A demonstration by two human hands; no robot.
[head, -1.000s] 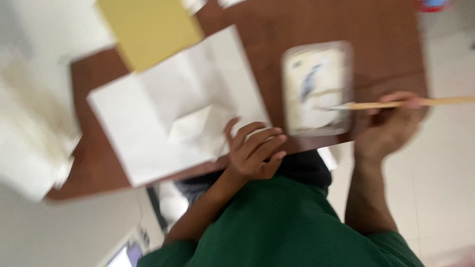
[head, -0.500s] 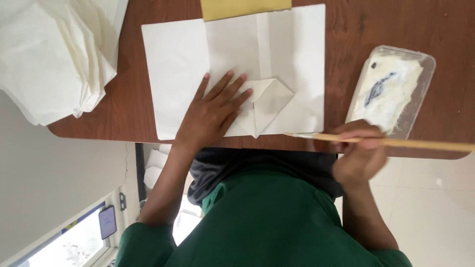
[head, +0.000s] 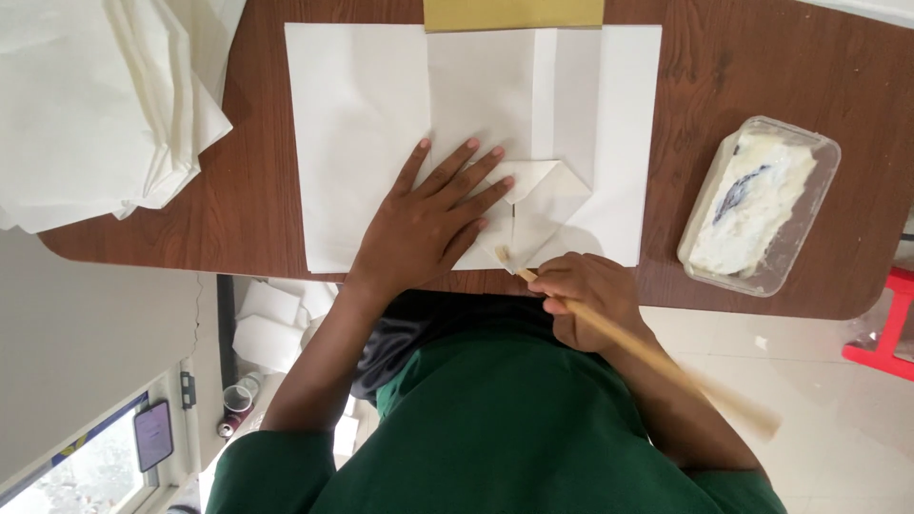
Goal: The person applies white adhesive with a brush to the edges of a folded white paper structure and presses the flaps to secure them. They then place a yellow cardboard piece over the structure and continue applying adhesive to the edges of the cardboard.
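My left hand (head: pixel 428 224) lies flat, fingers spread, on a large white paper sheet (head: pixel 357 143) on the brown wooden table (head: pixel 252 205). It presses beside a folded triangular flap (head: pixel 547 190) of the paper. My right hand (head: pixel 586 300) is at the table's near edge, closed around a long wooden stick (head: pixel 647 352). The stick's pale tip touches the paper's near edge just below the flap. A clear plastic tub of white paste (head: pixel 757 205) stands to the right of the paper.
A stack of white paper sheets (head: pixel 95 105) lies at the table's left end. A yellow-brown sheet (head: pixel 514 13) shows at the paper's far edge. A red stool (head: pixel 881 328) stands at the right. Below the table are white scraps (head: pixel 267 324) on the floor.
My right hand has come left from the paste tub, bringing the stick's tip to the paper's near edge. My left hand has spread flat on the sheet.
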